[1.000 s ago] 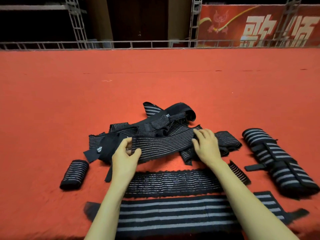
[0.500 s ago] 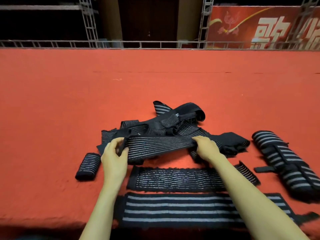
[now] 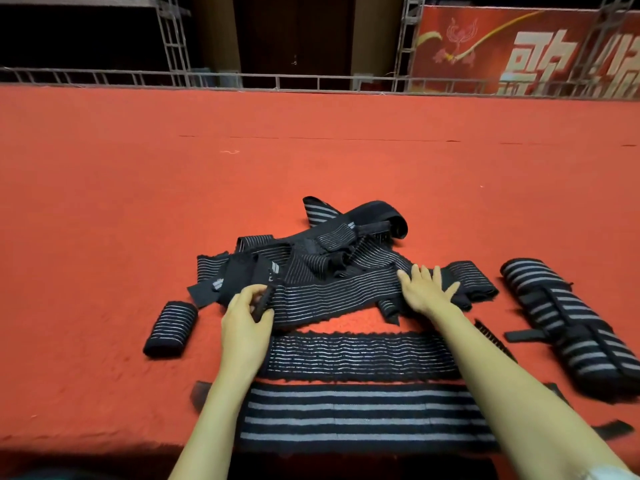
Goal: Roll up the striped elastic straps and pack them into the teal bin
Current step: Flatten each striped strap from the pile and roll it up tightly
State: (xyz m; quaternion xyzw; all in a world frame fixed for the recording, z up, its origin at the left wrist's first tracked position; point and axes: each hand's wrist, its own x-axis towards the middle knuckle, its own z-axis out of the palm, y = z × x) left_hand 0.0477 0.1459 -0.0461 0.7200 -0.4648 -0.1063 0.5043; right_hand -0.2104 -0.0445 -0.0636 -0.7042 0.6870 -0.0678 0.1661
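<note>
Large white Chinese characters — the first seemingly 歌, the rest cropped — on the red banner (image 3: 491,64)

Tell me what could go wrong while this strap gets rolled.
The strap that the left hand pinches at one end lies against the tangled pile, so rolling it may snag or drag neighbouring straps. The right hand only presses flat on it, so the roll could start loose or skewed.

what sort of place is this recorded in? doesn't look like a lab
Likely a stage or event hall, not a workshop. The striped straps lie on a wide red carpet, metal truss stands along its far edge, and a red banner with large characters hangs behind at right.
</note>
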